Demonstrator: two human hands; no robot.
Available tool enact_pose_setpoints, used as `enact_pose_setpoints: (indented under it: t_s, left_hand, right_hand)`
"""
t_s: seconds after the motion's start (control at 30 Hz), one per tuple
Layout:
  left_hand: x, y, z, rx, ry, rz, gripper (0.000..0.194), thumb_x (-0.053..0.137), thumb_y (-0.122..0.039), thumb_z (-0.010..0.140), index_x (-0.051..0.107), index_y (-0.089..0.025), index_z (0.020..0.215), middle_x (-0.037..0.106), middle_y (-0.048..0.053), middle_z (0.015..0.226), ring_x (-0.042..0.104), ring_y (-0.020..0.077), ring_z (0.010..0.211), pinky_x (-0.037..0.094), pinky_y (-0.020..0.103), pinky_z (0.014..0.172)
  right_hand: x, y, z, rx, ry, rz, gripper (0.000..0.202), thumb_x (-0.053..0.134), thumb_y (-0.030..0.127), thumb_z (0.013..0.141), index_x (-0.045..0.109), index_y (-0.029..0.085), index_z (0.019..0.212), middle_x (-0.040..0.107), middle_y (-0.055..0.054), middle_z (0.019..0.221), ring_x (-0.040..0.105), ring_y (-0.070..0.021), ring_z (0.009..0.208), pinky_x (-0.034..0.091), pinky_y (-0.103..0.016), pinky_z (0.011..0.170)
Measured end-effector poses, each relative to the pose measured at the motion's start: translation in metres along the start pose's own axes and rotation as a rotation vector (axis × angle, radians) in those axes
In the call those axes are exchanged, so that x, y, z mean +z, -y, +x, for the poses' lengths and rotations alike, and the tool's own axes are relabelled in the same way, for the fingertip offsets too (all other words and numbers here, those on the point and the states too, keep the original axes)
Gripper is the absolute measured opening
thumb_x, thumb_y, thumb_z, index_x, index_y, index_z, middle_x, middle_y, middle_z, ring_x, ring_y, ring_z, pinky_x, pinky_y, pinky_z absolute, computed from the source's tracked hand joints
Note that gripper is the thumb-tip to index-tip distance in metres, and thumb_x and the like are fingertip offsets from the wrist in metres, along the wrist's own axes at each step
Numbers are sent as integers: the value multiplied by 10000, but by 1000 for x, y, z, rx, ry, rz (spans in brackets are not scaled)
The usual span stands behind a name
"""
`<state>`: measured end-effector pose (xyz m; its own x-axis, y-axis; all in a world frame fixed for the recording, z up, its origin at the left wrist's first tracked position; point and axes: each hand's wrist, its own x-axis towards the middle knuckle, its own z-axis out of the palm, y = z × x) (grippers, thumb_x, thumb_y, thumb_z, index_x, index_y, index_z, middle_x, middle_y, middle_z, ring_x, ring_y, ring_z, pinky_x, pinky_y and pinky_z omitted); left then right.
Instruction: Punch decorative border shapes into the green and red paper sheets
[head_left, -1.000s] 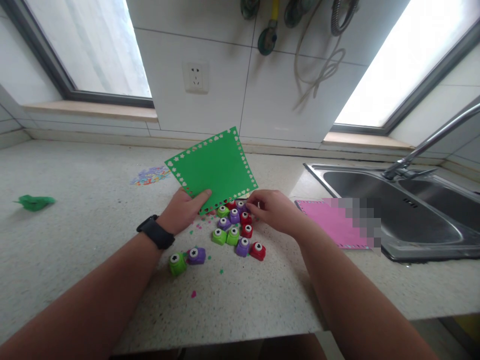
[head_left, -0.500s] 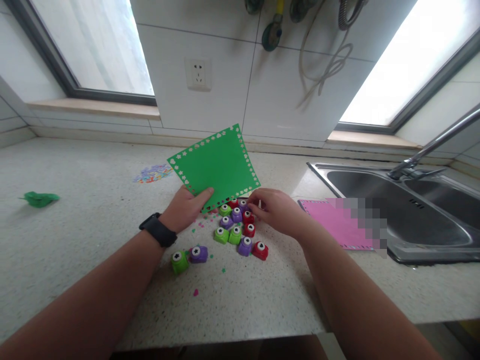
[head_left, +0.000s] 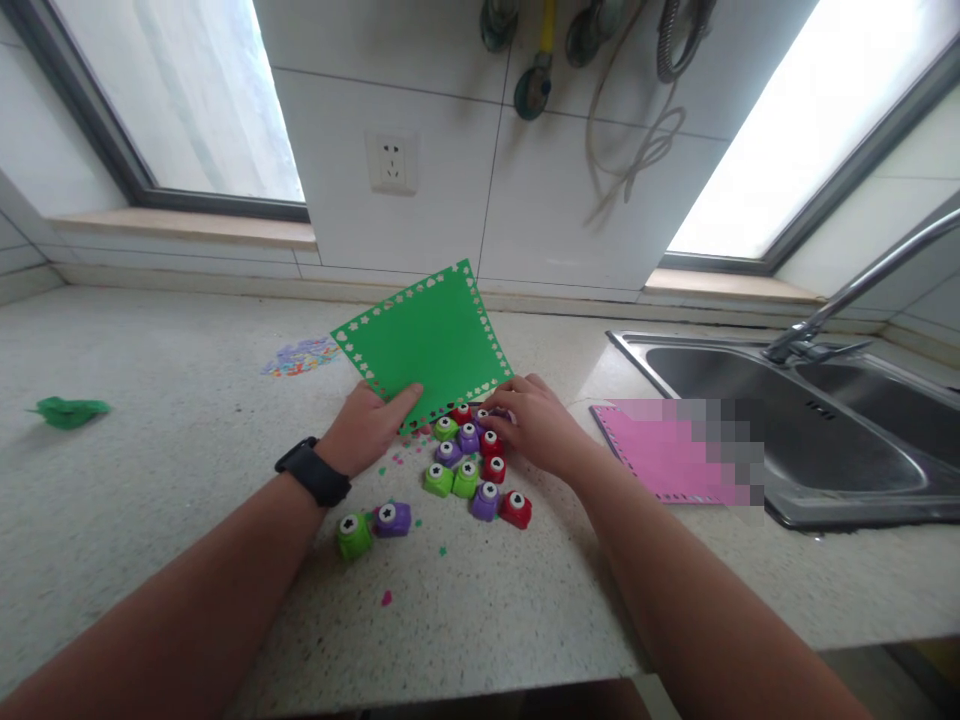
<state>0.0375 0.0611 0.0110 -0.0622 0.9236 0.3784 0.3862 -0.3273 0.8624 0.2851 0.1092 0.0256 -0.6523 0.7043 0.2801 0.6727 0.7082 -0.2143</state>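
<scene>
As L hand [head_left: 370,425] pinched green paper [head_left: 427,345], R hand [head_left: 538,420] (grip unclear) was at purple punch [head_left: 481,417], prob. selecting, nxt needing firm hold.

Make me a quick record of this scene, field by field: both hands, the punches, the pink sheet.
Left hand: holds green sheet near one corner, thumb on top
Right hand: by a purple punch; grip unclear
Craft punches: green, purple and red; two sit apart, to the left
Pink sheet: on the counter beside the sink, partly pixelated
</scene>
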Motion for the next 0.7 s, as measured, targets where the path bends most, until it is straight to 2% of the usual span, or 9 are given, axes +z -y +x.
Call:
enact_pose_setpoints:
  t_s: [0.07,0.13,0.27,0.33,0.4,0.6,0.7]
  left_hand:
    - [0,-1,0,24,-11,3,375,586,-444,939,745,-160,1128,749,90,1235,669,272,1170,433,401,1124]
    - [-1,-2,1,29,-32,-14,373,595,-434,932,738,-164,1145,744,89,1249,654,270,1207,405,401,1155]
    - [1,-5,0,-65,-47,-133,419,629,-463,902,723,-147,1161,746,108,1233,697,288,1128,515,434,1054]
    - [2,-6,-1,-101,-61,-181,451,651,-470,883,712,-134,1177,760,117,1188,704,301,1114,556,448,999]
    - [3,-7,-1,-104,-92,-197,467,678,-471,861,709,-129,1177,776,117,1124,698,314,1132,564,457,987]
    - [4,-9,-3,-122,-170,-197,476,725,-513,802,732,-138,1096,791,113,1044,731,317,1047,595,438,928]
    - [2,-6,-4,-141,-147,-180,460,715,-534,812,742,-135,1040,796,117,1002,753,314,967,604,421,894]
  right_hand:
    - [0,-3,0,35,-35,90,129,662,312,953,754,234,1000,720,-95,1028,617,-269,1013,463,-442,959]
    - [-2,-6,1,140,-83,271,105,640,299,958,714,232,992,729,-86,991,646,-257,956,484,-447,908]
    - [-7,-12,2,401,-243,919,128,603,343,959,583,253,1048,719,-50,938,705,-213,798,541,-413,765]
    - [-12,-11,3,404,-325,1215,211,668,364,914,550,257,1053,712,-33,940,724,-205,808,555,-407,788]
    - [-16,-8,3,361,-394,1388,291,747,369,855,560,253,1045,710,-24,941,727,-195,834,550,-397,840]
    - [-22,0,2,259,-479,1527,280,794,381,826,610,261,999,689,6,913,690,-150,783,525,-344,802]
    - [-20,1,2,225,-474,1511,332,821,370,804,616,281,1050,670,17,934,693,-159,786,524,-359,799]
